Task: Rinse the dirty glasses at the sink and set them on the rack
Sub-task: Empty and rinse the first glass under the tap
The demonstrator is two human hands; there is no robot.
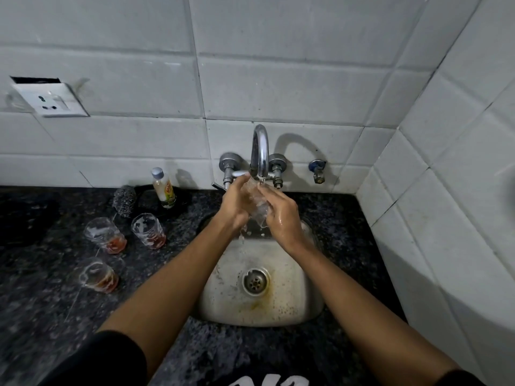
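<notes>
A clear glass (257,203) is held under the chrome tap (260,151) above the steel sink (303,299), with water running over it. My left hand (235,204) grips its left side and my right hand (281,215), wet, wraps its right side. Three dirty glasses stand on the dark counter to the left: one with red residue (106,235), one with foam and red dregs (147,231), and a nearer one with brown dregs (99,275). No rack is in view.
A small bottle of dish liquid (164,188) and a steel scrubber (124,201) sit by the wall behind the glasses. A wall socket (51,100) is at upper left. A tiled wall (446,190) closes in on the right of the sink.
</notes>
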